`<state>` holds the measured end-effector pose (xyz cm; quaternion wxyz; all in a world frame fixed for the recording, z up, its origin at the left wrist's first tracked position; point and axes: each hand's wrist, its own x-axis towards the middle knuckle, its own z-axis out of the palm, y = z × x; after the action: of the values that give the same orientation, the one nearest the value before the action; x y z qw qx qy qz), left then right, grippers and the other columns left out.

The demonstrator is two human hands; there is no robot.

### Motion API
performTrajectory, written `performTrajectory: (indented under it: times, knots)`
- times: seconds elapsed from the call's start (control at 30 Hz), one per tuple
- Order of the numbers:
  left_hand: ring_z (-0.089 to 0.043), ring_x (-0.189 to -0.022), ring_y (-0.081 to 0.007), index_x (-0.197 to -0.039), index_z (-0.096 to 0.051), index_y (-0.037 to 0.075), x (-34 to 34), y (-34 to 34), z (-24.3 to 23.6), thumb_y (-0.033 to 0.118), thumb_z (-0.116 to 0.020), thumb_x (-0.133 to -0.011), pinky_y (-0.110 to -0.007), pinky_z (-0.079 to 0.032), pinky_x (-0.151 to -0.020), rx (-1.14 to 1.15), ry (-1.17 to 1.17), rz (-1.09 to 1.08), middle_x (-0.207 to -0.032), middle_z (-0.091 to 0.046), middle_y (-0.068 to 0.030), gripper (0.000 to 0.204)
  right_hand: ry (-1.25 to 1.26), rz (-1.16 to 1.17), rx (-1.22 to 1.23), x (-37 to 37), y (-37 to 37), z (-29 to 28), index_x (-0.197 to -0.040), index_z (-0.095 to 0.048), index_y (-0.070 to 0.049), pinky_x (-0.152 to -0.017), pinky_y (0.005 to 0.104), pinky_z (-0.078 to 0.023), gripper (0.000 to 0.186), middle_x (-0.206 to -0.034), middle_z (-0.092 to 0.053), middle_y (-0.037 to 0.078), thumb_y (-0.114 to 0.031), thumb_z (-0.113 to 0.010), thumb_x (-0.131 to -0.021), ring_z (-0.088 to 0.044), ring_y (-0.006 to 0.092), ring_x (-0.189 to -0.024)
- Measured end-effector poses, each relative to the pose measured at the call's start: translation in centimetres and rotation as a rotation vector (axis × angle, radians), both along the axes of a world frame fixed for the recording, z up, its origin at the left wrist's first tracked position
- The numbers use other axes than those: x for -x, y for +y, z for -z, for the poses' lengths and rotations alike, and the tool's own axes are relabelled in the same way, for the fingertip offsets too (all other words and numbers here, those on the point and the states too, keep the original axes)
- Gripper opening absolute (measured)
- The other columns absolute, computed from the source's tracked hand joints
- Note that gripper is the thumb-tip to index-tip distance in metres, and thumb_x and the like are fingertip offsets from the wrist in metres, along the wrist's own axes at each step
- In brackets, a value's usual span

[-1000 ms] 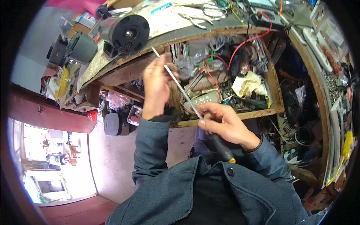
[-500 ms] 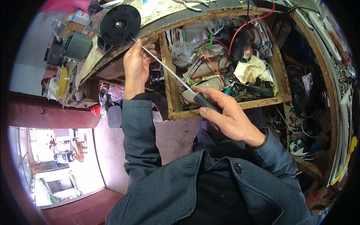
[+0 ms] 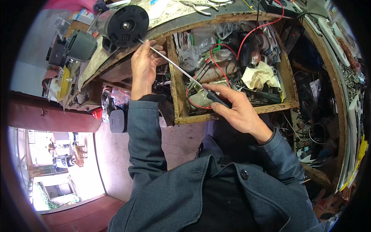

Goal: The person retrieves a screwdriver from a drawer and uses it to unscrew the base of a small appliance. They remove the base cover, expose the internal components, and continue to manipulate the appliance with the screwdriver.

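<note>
Screwdriver (image 3: 181, 70) apparently was being seated at far-left black base (image 3: 129, 31).
Right hand (image 3: 235, 106) pinched handle; left hand (image 3: 142, 69) by shaft, couldn't tell grip; next likely needed steady alignment.

Workbench (image 3: 184, 19) with pliers (image 3: 192, 5), black-based cylinder (image 3: 123, 25)

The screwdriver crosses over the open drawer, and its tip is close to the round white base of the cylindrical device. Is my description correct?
Not entirely: the round base is black, not white, as the head view shows. The rest stands: the screwdriver crosses over the open drawer, and its tip is close to that base.
</note>
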<state>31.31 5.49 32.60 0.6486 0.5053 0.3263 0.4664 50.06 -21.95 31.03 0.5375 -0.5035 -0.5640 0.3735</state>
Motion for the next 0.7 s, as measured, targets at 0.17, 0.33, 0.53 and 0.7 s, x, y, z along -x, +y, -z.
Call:
performTrajectory:
  times: [0.17,0.33,0.53,0.7]
  knots:
    - [-0.071,-0.084,-0.022,-0.119,-0.063,-0.004,0.2,-0.1,-0.2,0.027,-0.058,-0.108,-0.034,-0.058,-0.071,0.007,0.01,0.011,-0.096,-0.072,-0.0145,0.033,-0.027,0.007,-0.014,-0.1,0.1,-0.3,-0.138,-0.058,-0.001,-0.093,0.0386,-0.053,0.048,-0.119,-0.071,0.022,-0.011,-0.061,-0.092,-0.072,0.0325,-0.108]
    - [-0.072,-0.083,-0.0222,-0.119,-0.063,-0.004,0.2,0.0,-0.3,0.026,-0.06,-0.107,-0.033,-0.057,-0.068,0.016,-0.019,0.019,-0.096,-0.072,-0.0139,0.032,-0.03,0.009,-0.043,-0.2,0.3,0.4,-0.14,-0.058,-0.001,-0.09,0.0374,-0.054,0.049,-0.114,-0.073,0.019,-0.01,-0.061,-0.092,-0.073,0.029,-0.101]
    - [-0.074,-0.077,-0.0251,-0.111,-0.066,-0.003,0.2,0.2,-0.4,0.026,-0.062,-0.105,-0.033,-0.059,-0.064,0.023,-0.041,0.016,-0.09,-0.073,-0.0142,0.029,0.395,-0.147,0.318,-1.3,0.1,-1.4,-0.143,-0.058,-0.005,-0.059,0.0243,-0.047,0.048,-0.085,-0.065,0.002,-0.006,-0.062,-0.096,-0.057,0.0068,-0.068]
    - [-0.074,-0.078,-0.0255,-0.108,-0.067,-0.003,0.0,0.2,-0.8,0.024,-0.064,-0.104,-0.033,-0.059,-0.064,0.012,-0.044,0.011,-0.092,-0.074,-0.0151,0.027,0.833,-0.26,0.397,-2.7,0.5,-1.7,-0.145,-0.055,-0.005,-0.04,0.0198,-0.034,0.05,-0.078,-0.063,0.005,-0.002,-0.059,-0.096,-0.048,0.0054,-0.048]
